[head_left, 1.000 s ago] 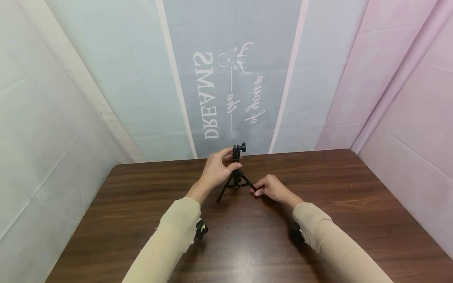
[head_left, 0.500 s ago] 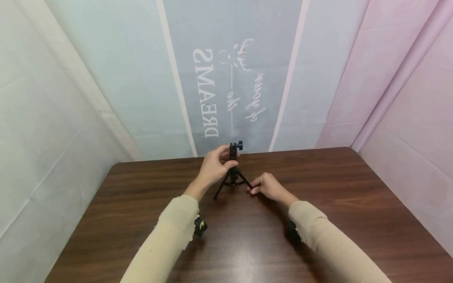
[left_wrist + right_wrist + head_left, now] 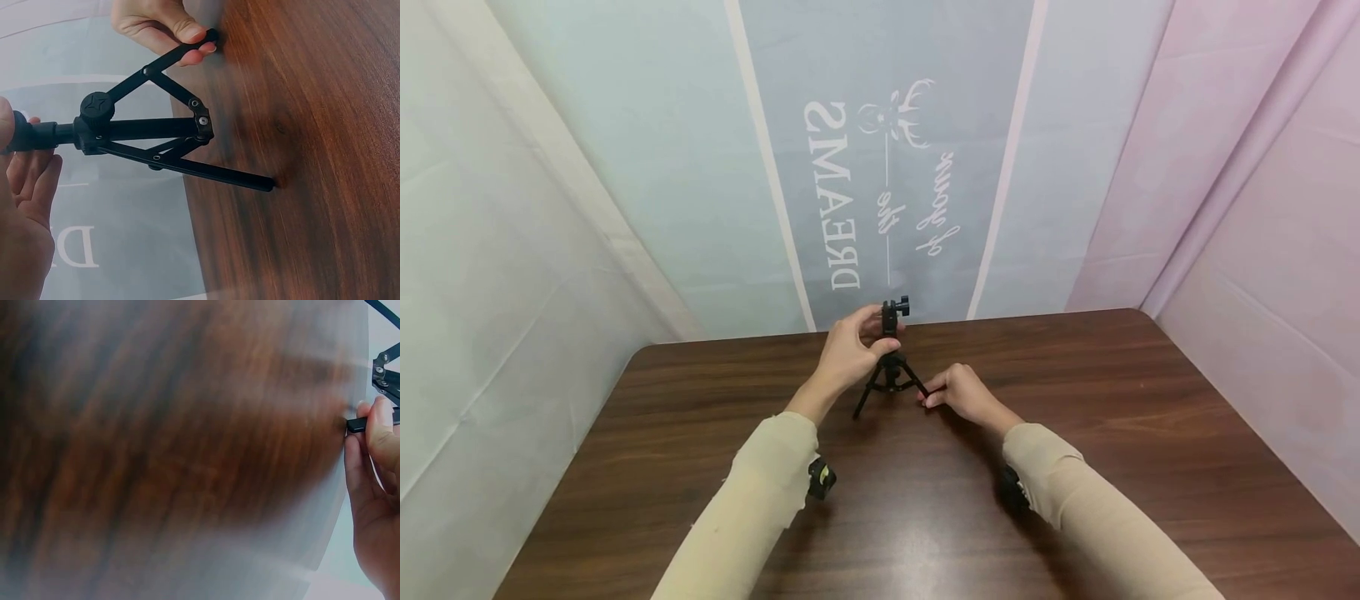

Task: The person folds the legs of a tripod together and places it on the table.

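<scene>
A small black tripod (image 3: 891, 372) stands upright toward the back of the table, its legs spread. My left hand (image 3: 848, 348) grips its upper part, with the thumb across the front and the fingers behind. The clamp head with its side knob (image 3: 903, 306) rises above that hand. With thumb and fingers, my right hand (image 3: 966, 393) pinches the foot of the right leg. In the left wrist view the legs (image 3: 215, 173) and their hinged braces are spread out from the centre column. The right wrist view has the pinched leg tip (image 3: 356, 425) between thumb and fingers.
The brown wood-grain table (image 3: 917, 500) runs to a fabric backdrop (image 3: 910, 208) with mirrored lettering just behind the tripod. Pale cloth walls flank both sides. A black device (image 3: 822, 478) is strapped at the left wrist, another (image 3: 1013, 487) at the right.
The tripod and both hands have shifted slightly left in the head view, most of it in the first half second. Both holds stay the same.
</scene>
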`<act>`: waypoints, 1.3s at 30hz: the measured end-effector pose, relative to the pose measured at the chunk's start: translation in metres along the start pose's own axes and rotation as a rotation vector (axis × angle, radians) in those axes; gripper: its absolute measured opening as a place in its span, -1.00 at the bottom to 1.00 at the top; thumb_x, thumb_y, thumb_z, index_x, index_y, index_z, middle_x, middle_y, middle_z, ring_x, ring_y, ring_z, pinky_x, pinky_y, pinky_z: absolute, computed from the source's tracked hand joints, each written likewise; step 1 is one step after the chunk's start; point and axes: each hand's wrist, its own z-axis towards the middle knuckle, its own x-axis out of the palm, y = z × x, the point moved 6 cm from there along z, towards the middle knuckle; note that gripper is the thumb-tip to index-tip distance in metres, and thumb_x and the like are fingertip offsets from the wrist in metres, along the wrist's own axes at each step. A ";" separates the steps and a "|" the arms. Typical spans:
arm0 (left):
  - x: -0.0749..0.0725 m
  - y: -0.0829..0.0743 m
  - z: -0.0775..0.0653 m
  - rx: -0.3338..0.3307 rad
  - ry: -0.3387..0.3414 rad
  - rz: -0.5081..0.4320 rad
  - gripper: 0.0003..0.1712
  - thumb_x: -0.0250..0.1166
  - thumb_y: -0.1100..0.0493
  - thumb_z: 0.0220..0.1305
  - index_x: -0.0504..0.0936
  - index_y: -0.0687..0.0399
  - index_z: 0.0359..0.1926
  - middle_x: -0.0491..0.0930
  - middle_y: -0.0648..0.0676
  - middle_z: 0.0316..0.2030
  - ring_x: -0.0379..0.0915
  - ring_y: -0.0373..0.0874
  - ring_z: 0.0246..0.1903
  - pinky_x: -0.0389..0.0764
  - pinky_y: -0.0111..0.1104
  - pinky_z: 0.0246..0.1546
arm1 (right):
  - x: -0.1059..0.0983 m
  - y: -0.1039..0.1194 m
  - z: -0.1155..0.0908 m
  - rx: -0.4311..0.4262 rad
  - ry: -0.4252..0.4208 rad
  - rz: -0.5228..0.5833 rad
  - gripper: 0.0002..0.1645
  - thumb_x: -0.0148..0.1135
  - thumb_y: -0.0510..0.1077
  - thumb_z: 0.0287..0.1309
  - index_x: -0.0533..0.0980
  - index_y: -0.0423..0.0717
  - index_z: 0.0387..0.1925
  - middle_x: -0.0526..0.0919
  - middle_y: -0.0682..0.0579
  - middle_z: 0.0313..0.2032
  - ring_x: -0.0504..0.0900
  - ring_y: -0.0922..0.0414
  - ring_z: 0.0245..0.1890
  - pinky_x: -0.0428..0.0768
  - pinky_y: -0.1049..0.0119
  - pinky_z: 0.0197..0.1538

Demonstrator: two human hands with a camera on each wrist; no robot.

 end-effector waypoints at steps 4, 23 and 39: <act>0.000 0.000 0.000 -0.002 -0.008 -0.006 -0.56 0.41 0.24 0.24 0.58 0.18 0.13 0.72 0.05 -0.11 0.64 -0.12 -0.05 0.64 -0.33 -0.02 | 0.001 0.000 0.000 0.011 -0.016 0.014 -0.91 0.47 -0.28 -0.01 0.77 -0.17 -0.37 0.78 0.03 -0.37 0.72 0.03 -0.14 0.64 0.06 0.00; 0.004 -0.001 0.002 0.028 0.013 -0.037 -0.44 0.39 0.27 0.26 0.48 0.26 0.25 0.68 0.23 -0.03 0.63 -0.04 -0.01 0.64 -0.29 -0.01 | 0.005 0.001 0.003 0.078 -0.070 0.070 -0.91 0.48 -0.27 -0.02 0.78 -0.17 -0.39 0.77 0.06 -0.43 0.71 0.04 -0.13 0.62 0.06 0.04; 0.004 0.000 0.001 0.015 0.013 -0.083 -0.52 0.39 0.27 0.25 0.54 0.21 0.19 0.70 0.16 -0.04 0.62 -0.08 -0.01 0.63 -0.30 0.01 | 0.004 0.003 0.006 0.139 -0.121 0.096 -0.87 0.52 -0.26 -0.08 0.78 -0.19 -0.39 0.77 0.05 -0.45 0.72 0.11 -0.18 0.66 0.18 -0.06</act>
